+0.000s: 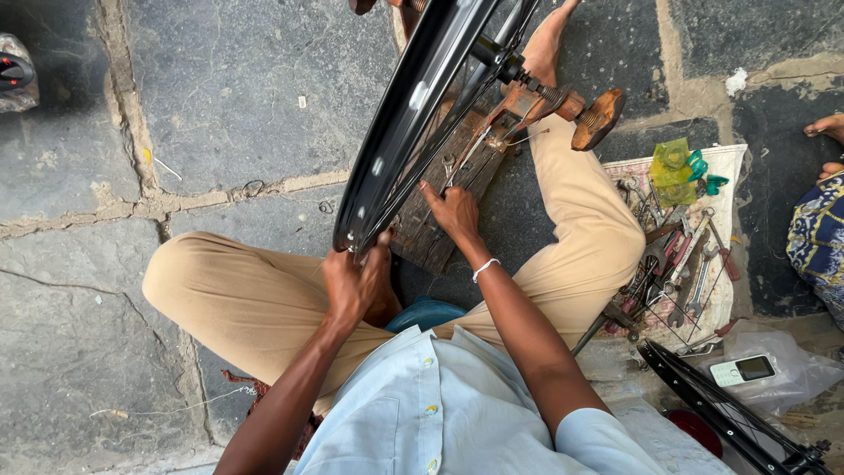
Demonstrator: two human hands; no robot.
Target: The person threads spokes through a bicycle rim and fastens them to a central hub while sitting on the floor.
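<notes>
Seated person, seen from above, working on a bicycle wheel. The left hand [354,283] is gripping the near edge of the black rim [400,123], fingers clenched around it just above the lap. The right hand [454,211] is reaching in among the spokes [457,105], fingertips pinched at one; whether a small tool is held there cannot be told. The wheel is standing on edge between the bent knees, its hub [505,63] resting in a wooden stand [527,110] on a dark plank [431,224]. Judged from this, the rim is already laced and mounted with no tyre on it, and spoke adjustment appears to be under way; how much is left cannot be read. To the right, a cloth [730,167] is carrying spanners [694,273] and loose spokes; nearby lie a phone [743,369] on a plastic bag and a second rim [730,418]. Farther off, another person's foot [826,127] is showing at the edge. The crowded spokes are restricting finger access
</notes>
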